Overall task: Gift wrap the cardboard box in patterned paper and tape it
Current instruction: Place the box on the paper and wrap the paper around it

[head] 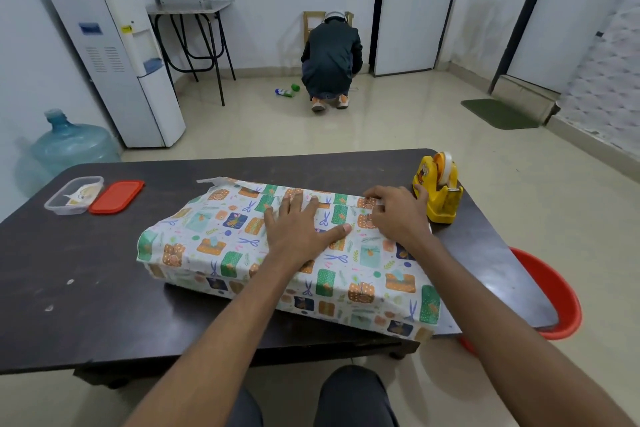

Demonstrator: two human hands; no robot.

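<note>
- Sitting at the dark table (pixel 69 270), the person is working on the cardboard box (pixel 346 302), which is lying flat in the middle, fully covered by the patterned paper (pixel 207 236).
- The left hand (pixel 301 229) is pressing flat on top with fingers spread, I think to hold the overlap tight so the seam (pixel 329 199) is not opening.
- The right hand (pixel 398 215) is bending its fingers down onto the seam's far right part; whether it is pinching tape or only pressing, I cannot tell.
- The tape dispenser (pixel 438 189) is standing just beside this hand, probably for easy reaching.
- Both forearms are stretching forward over the box.
</note>
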